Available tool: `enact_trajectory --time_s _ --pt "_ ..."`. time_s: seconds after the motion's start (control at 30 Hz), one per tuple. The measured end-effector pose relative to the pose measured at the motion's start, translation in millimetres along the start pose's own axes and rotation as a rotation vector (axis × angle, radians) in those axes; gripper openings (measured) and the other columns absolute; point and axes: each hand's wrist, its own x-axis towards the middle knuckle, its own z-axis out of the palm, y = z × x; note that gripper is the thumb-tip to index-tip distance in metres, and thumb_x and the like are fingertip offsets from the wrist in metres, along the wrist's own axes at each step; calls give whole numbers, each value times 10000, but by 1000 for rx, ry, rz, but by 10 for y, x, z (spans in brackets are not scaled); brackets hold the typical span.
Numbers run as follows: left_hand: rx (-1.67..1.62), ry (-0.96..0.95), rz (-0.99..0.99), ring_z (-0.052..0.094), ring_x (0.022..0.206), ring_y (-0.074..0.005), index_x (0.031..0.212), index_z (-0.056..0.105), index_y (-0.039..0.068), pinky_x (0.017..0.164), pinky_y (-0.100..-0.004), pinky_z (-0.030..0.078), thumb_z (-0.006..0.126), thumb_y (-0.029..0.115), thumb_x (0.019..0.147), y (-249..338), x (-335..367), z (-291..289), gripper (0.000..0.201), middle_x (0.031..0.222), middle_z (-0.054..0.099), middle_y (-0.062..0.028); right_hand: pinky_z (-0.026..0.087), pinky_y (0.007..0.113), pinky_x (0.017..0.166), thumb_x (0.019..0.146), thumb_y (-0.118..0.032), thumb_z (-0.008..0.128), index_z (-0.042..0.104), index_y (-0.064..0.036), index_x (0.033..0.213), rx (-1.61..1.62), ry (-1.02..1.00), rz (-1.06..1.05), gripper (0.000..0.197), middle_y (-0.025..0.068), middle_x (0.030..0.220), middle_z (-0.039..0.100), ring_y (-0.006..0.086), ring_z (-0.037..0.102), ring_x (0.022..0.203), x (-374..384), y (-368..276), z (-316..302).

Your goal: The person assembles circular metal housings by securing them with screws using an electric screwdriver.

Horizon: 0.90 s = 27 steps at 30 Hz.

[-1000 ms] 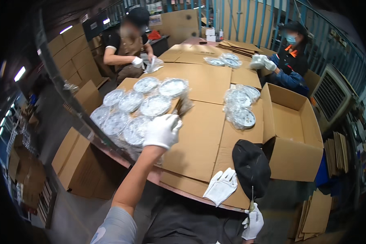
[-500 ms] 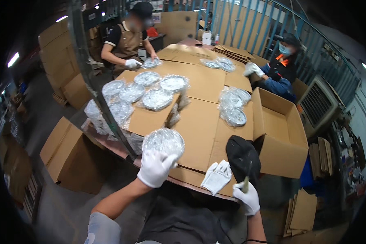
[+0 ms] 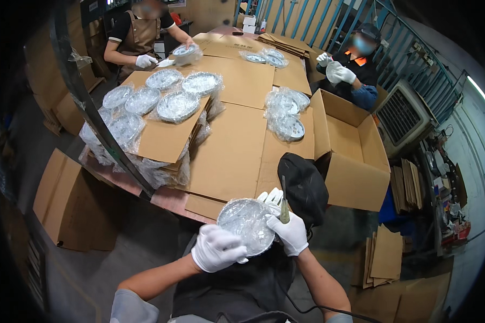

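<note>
A round, silvery metal disc in clear plastic wrap point(image 3: 246, 223) is tilted between my hands, just off the table's near edge. My white-gloved left hand point(image 3: 219, 248), slightly blurred, grips its lower left edge. On its right edge rests my gloved right hand point(image 3: 289, 234), which also clasps a slim pointed tool with a greenish-tan handle point(image 3: 284, 209), tip upward. Behind that hand, an empty white glove point(image 3: 271, 199) is partly hidden on the table. Beside it lies a black cloth cap or bag point(image 3: 303, 185).
Several wrapped discs point(image 3: 178, 106) lie on stacked cardboard at left, behind a metal post point(image 3: 86, 102); others point(image 3: 287, 110) lie at mid-table. An open carton point(image 3: 355, 169) stands right. Two co-workers handle pieces across the table. A black cord point(image 3: 328, 308) runs below my right arm.
My left hand has brought the wrapped disc right and toward me. My right hand has moved left and up with the tool to meet the disc. The view has shifted.
</note>
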Motion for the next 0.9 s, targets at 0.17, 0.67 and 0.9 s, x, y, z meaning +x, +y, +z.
enact_trajectory --time_s 0.17,0.67,0.9 --pt "-237 531 -820 624 749 -200 1168 660 30 740 -320 518 591 171 938 -329 30 363 279 933 649 -49 510 248 742 869 -114 716 658 56 1136 -23 25 -102 322 26 990 693 80 618 839 -28 -80 58" --pt "-1021 273 -1238 388 695 5 1402 512 -5 657 -124 352 549 -99 843 -317 173 455 568 836 448 89 498 218 560 951 -210 652 582 45 1248 614 -219 130 398 64 999 678 100 639 724 -136 101 -265" --pt "-909 460 -1210 514 823 -40 1360 528 -26 778 -162 420 497 -77 878 -328 112 534 486 1028 604 3 475 195 542 896 -187 736 539 34 1272 292 -170 95 479 32 781 640 82 608 618 -237 -133 -139"
